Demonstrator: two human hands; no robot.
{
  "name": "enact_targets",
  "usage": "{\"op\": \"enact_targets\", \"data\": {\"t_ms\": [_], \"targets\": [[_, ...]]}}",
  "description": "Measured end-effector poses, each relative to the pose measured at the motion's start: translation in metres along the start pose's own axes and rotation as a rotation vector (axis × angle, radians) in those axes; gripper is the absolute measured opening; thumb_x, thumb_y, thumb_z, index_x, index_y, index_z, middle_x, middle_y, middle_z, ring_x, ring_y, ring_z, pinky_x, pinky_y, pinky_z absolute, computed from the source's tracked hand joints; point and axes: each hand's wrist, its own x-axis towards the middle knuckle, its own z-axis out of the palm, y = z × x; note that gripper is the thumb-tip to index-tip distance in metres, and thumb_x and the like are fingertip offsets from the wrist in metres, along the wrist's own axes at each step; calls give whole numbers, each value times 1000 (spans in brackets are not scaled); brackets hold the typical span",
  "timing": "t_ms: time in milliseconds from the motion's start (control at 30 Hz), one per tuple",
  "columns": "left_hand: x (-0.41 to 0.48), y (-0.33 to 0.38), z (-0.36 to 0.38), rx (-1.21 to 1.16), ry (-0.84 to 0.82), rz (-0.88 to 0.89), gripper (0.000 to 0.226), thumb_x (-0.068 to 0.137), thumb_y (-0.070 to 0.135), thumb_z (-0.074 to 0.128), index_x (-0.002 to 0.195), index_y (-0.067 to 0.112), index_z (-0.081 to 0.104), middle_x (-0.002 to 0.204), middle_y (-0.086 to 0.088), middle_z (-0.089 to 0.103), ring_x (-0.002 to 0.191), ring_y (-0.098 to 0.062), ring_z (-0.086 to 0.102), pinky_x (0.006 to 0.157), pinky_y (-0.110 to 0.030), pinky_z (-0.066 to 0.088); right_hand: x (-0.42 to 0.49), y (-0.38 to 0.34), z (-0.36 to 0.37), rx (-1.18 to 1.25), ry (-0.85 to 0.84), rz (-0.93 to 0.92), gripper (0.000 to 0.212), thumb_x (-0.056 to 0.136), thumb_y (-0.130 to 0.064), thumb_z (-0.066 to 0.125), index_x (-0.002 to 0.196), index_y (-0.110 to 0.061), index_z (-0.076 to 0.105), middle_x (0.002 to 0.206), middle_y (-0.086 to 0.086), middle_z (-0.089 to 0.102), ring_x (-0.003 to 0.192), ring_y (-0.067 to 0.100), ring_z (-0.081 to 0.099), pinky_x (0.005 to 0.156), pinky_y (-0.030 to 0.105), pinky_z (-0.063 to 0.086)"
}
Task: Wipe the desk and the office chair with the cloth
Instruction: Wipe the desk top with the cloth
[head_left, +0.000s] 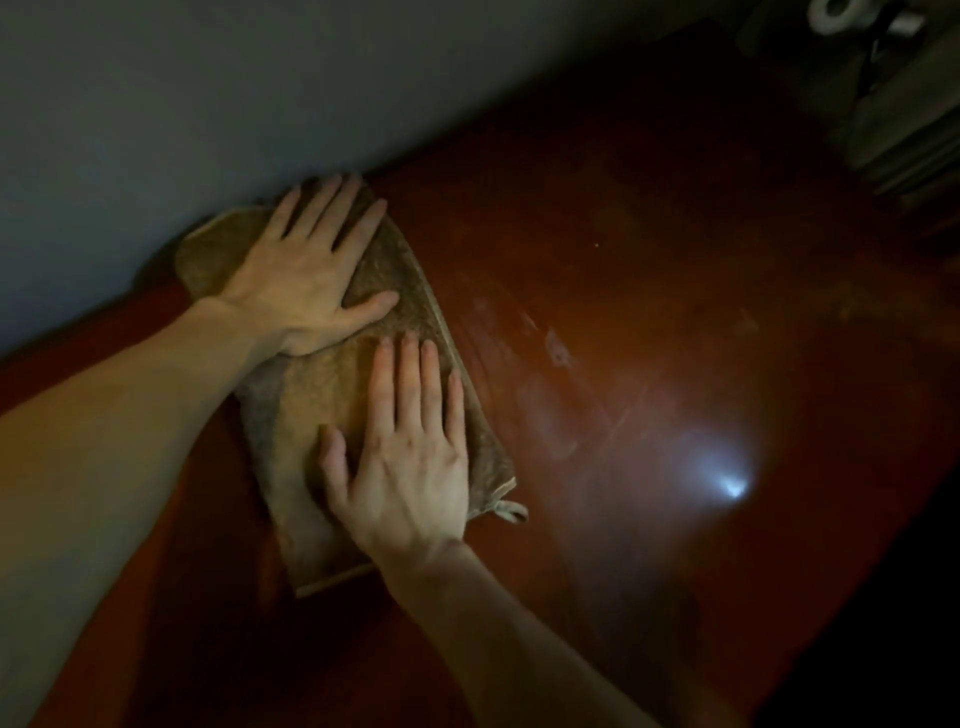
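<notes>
A brownish-tan cloth (322, 395) lies spread on the dark red-brown desk (649, 260), near the wall at the desk's back-left side. My left hand (306, 275) lies flat on the cloth's far part, fingers spread. My right hand (405, 457) presses flat on its near part, fingers pointing away from me. Neither hand curls around the cloth. A small loop (511, 512) sticks out at the cloth's near right corner. No office chair is in view.
A grey wall (208, 104) runs along the desk's back edge. A stack of papers or books (904, 130) sits at the far right, a white object (836, 13) above it. Pale dusty streaks (558, 348) and a bright light reflection (727, 486) mark the desk right of the cloth.
</notes>
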Motion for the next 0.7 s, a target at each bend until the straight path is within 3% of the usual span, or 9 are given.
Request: {"op": "enact_targets", "data": {"t_ms": [100, 267, 700], "targets": [[18, 19, 0, 44, -3, 180, 100, 90, 77, 14, 166, 14, 7, 173, -16, 4, 161, -28, -2, 130, -49, 1, -19, 0, 3, 23, 4, 56, 74, 103, -52, 40, 167, -28, 11, 174, 17, 5, 161, 32, -5, 129, 56, 8], [27, 47, -2, 86, 4, 369, 98, 92, 76, 21, 166, 14, 5, 173, -14, 3, 161, -26, -1, 130, -50, 2, -48, 2, 1, -1, -2, 138, 72, 101, -54, 42, 166, -32, 19, 174, 18, 4, 161, 34, -7, 129, 57, 5], [-4, 117, 2, 78, -9, 543, 97, 94, 76, 23, 166, 18, -4, 174, -12, -5, 161, -24, -9, 130, -50, 1, -126, 12, -11, -10, -24, 223, 76, 100, -54, 43, 166, -23, 21, 172, 23, 5, 160, 39, -5, 127, 58, 6]]}}
